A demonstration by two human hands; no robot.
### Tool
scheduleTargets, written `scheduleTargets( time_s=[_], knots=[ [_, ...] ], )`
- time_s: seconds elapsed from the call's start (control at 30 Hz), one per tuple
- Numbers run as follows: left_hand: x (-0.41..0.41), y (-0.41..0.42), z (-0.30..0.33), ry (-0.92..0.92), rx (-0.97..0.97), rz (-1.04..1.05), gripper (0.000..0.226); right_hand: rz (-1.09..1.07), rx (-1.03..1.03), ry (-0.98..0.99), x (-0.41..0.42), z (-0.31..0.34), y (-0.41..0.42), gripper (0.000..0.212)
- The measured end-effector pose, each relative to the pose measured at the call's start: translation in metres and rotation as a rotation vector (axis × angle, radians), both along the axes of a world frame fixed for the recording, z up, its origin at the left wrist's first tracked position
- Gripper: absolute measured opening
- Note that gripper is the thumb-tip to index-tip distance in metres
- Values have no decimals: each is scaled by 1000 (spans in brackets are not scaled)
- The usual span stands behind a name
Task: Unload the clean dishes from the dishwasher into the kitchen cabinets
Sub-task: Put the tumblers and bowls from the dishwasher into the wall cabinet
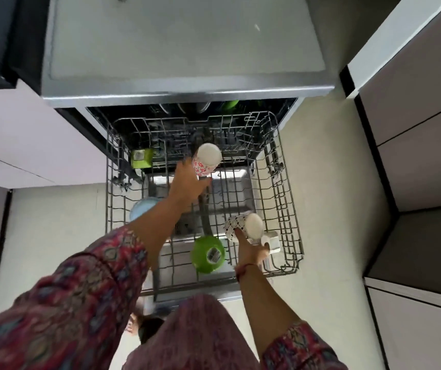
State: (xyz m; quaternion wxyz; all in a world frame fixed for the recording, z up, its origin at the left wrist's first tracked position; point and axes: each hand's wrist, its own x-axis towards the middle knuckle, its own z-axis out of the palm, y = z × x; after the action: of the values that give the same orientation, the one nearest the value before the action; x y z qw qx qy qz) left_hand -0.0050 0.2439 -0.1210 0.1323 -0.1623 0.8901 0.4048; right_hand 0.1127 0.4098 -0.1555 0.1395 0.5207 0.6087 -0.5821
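You find no legible writing here; the sticker on the green bowl (208, 254) carries dark marks, yet they blur beyond reading.

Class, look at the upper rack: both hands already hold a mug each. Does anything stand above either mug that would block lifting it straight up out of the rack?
Nothing visible does. The left hand grips the red-flowered mug and the right hand grips the black-dotted mug, both above the wire rack. The green bowl sits beside them, not over them.
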Motion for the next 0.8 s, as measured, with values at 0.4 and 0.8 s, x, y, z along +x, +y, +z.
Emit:
scheduleTargets(
  time_s=[0.4, 0.8],
  knots=[
    [-87, 18, -79, 23, -122, -150, 120, -271, 79, 152, -27, -67, -5, 95],
    [-76, 7, -86, 157, -52, -27, 94, -221, 174, 118, -21, -86, -4, 96]
  ],
)
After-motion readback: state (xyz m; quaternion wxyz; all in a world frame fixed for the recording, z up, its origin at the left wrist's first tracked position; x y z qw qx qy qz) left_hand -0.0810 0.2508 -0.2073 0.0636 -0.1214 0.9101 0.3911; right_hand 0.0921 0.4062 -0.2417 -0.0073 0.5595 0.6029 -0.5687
